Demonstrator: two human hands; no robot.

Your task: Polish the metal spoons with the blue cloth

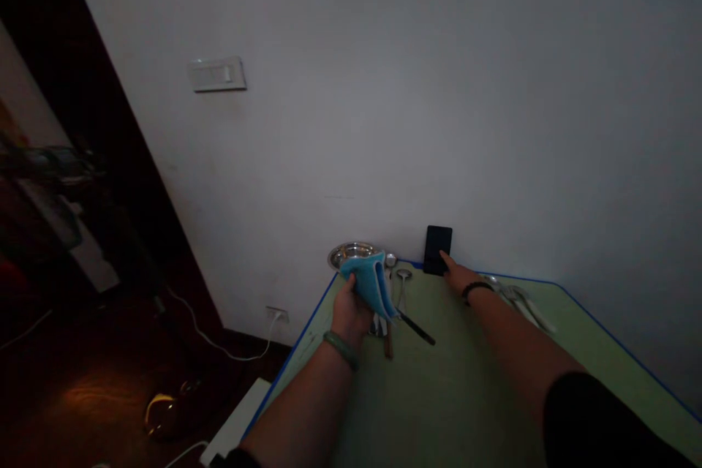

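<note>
My left hand point(351, 313), with a green bangle at the wrist, is closed on a folded blue cloth point(368, 279). The cloth hangs over the utensils and hides part of a round steel bowl point(343, 251). My right hand point(456, 274), wearing a dark beaded bracelet, reaches a finger to a black phone-like device point(437, 243) leaning against the wall; that hand grips nothing visible. Between the hands lie a small steel ladle point(404, 275), a utensil with a black handle point(417, 329) and one with a brown wooden handle point(388, 346).
All this is on a pale green table point(433, 395) with blue edging, set against a white wall point(384, 102). Tongs-like metal utensils point(521, 300) lie right of my right wrist. A plugged-in white cable point(233, 357) runs across the dark floor at left.
</note>
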